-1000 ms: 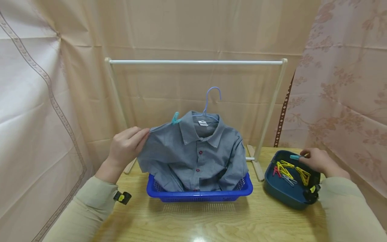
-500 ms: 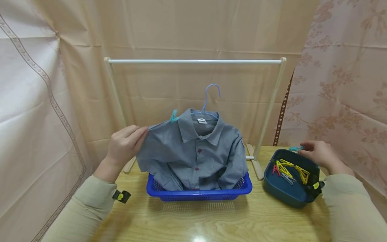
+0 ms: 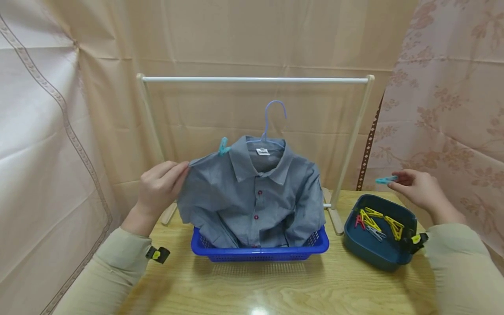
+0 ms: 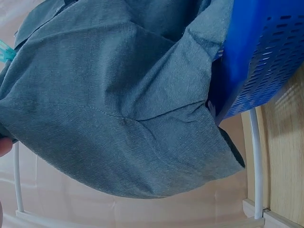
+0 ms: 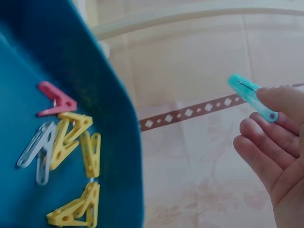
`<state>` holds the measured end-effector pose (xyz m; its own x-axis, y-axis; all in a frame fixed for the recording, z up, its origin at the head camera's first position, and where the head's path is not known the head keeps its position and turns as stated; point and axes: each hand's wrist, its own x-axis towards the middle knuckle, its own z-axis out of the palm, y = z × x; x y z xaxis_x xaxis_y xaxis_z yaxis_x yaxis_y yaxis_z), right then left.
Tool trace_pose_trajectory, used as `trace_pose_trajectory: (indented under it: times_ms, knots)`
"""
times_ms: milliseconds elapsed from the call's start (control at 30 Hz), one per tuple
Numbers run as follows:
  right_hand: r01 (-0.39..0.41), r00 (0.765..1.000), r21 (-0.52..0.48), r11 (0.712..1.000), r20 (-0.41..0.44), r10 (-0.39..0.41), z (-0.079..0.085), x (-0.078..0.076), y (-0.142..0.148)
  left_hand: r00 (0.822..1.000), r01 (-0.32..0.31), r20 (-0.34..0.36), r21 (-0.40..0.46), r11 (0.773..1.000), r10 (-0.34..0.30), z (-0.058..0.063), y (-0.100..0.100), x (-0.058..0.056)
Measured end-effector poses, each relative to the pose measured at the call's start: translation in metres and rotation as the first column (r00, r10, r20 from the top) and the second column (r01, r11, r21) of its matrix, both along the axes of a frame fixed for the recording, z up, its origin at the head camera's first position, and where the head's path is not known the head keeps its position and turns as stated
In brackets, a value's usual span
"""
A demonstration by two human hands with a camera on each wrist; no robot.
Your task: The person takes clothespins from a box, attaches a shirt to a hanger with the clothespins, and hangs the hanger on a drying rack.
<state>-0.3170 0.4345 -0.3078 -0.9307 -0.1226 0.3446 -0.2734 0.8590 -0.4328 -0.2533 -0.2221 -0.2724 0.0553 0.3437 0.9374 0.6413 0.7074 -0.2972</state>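
Observation:
A grey short-sleeved shirt (image 3: 236,192) with dark red buttons hangs on a light-blue wire hanger (image 3: 266,122), its lower part down in a blue basket (image 3: 260,255). My left hand (image 3: 160,181) pinches the shirt at the shoulder on the left side. Between that hand and the collar, a turquoise clothespin (image 3: 223,146) clips the shoulder. Over the far right of the table, my right hand (image 3: 423,192) holds another turquoise clothespin (image 5: 251,96) between thumb and fingers. That hand is above a dark teal bin (image 3: 374,258) containing yellow, red and grey clothespins (image 5: 66,147).
Behind the basket stands a rack with a white bar (image 3: 252,79) and pale side posts on wooden feet (image 3: 334,216). Everything is on a wood-grain table (image 3: 252,288). Beige and patterned curtains (image 3: 453,109) surround it on three sides.
My right hand has risen out of the bin with the turquoise clothespin. The shirt collar and hanger have moved up a little, and my left hand has shifted slightly up and left.

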Motion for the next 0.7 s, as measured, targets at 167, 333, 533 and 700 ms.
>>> trace_pose_trajectory:
  times_ms: [167, 333, 533, 700]
  knots:
    - [0.001, 0.999, -0.043, 0.999, -0.054, -0.004, 0.012, 0.002, -0.009, 1.0, -0.006, -0.007, 0.029, 1.0, 0.007, 0.001, -0.001, 0.001]
    - [-0.005, 0.998, -0.075, 0.997, -0.069, 0.0, 0.023, 0.003, -0.016, 1.0, 0.003, -0.015, 0.067, 0.998, -0.002, 0.002, -0.001, 0.002]
    - [-0.029, 0.996, -0.116, 0.993, -0.09, 0.019, 0.035, 0.005, -0.025, 1.0, 0.009, -0.022, 0.086, 0.996, -0.007, 0.002, 0.0, 0.004]
    - [-0.055, 0.996, -0.159, 0.986, -0.083, 0.042, 0.041, 0.007, -0.03, 1.0, 0.017, -0.028, 0.096, 0.995, -0.015, 0.003, 0.001, 0.005]
